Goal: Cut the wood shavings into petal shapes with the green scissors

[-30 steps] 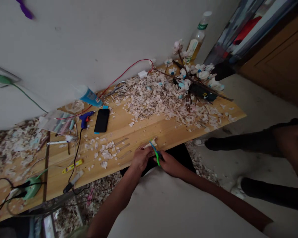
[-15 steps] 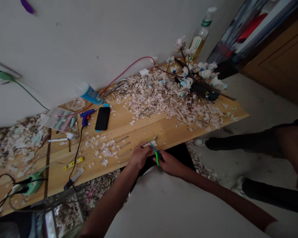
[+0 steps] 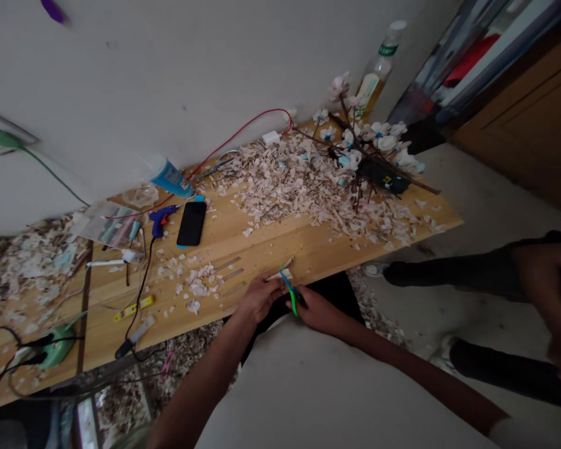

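Near the front edge of the wooden table (image 3: 262, 252), my left hand (image 3: 260, 295) pinches a small pale strip (image 3: 287, 274), thin like a peeling or husk. My right hand (image 3: 312, 307) is closed round the handles of blue and green scissors (image 3: 290, 293). The blades point up and away from me and lie against the strip. Whether they have cut through it I cannot tell. Behind my hands spreads a heap of pale shavings (image 3: 285, 178). A branch with white and light blue flowers (image 3: 378, 134) lies at the heap's right side.
A black phone (image 3: 191, 222), a blue glue gun (image 3: 161, 219) and a blue cup (image 3: 174, 179) are on the left. Further left sits a green power strip (image 3: 58, 345) with cables. A bottle (image 3: 376, 78) stands at the back. Another person's legs (image 3: 449, 268) are at the right.
The whole view has shifted slightly. The scissors and the pale strip have moved only a little between my hands, and both hands keep their hold.
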Demonstrator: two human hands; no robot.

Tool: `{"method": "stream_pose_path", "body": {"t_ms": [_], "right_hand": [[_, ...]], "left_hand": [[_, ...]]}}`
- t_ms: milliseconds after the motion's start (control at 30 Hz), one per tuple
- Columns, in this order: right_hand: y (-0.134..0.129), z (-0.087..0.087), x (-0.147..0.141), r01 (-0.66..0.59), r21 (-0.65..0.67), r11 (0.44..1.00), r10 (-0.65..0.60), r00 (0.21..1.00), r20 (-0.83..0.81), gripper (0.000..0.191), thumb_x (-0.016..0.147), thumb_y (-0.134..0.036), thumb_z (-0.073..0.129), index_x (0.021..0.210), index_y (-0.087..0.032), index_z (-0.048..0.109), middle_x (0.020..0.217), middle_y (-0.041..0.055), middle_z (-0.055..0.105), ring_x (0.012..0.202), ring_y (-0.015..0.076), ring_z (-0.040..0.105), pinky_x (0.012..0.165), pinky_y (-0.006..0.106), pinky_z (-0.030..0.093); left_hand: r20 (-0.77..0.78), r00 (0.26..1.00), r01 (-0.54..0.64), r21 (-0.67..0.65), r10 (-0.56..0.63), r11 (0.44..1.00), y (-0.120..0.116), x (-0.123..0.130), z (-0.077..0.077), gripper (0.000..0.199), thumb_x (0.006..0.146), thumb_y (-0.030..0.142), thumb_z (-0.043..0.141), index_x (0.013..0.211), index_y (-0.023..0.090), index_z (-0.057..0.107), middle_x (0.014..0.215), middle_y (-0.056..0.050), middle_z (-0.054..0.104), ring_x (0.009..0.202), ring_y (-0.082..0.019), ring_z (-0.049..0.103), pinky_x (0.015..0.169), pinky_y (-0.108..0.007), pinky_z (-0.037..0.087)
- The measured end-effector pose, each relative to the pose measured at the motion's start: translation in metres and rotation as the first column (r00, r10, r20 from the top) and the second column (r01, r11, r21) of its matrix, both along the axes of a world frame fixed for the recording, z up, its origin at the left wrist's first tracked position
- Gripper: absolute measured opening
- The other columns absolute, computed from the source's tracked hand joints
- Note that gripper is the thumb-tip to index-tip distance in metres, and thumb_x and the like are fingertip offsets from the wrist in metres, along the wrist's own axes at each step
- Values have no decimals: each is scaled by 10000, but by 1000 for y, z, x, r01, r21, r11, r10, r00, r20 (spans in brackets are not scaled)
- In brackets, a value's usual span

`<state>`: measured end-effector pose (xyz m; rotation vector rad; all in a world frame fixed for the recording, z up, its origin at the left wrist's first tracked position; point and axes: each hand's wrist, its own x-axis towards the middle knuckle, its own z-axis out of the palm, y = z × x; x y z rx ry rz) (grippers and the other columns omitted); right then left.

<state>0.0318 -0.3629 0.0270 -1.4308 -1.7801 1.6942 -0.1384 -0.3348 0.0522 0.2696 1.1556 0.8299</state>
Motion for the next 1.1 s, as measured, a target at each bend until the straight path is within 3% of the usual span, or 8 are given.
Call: {"method": "stream_pose_path", "body": {"t_ms": [300,633,800,1100], "right_hand": [[-1,1,-3,26,-3,1000,-26,998,54,268,880,-355,591,1080,-180,558,1023,102,664,925,220,615,831,334,446],[0,4,-10,30,30,999,-31,998,52,240,881,-355,577,1048,-185,550,1007,107,661,921,231,615,830,344,444],[-2,-3,-11,49,10,999,-49,998,37,250,878,-359,575,1044,-173,558,1000,108,663,909,227,617,829,350,455],[1,-3,-13,102,-38,994,-101,994,32,217,872,-346,596,1024,-192,583,940,75,669,918,226,624,837,342,459]], "left_hand": [[-28,1000,-10,23,11,1000,-1,2,3,165,568,191,815,666,123,701,609,4,638,583,-94,573,649,-222,505],[-202,979,60,103,-38,993,3,-2,4,141,561,140,709,701,150,724,647,5,686,580,-107,586,622,-213,468],[-234,972,62,127,-30,990,5,-1,-3,92,559,146,699,650,157,709,597,14,653,552,-104,553,586,-210,440],[-219,973,-58,82,75,995,2,10,-19,174,560,175,728,725,153,676,622,22,642,552,-97,547,582,-210,426]]}}
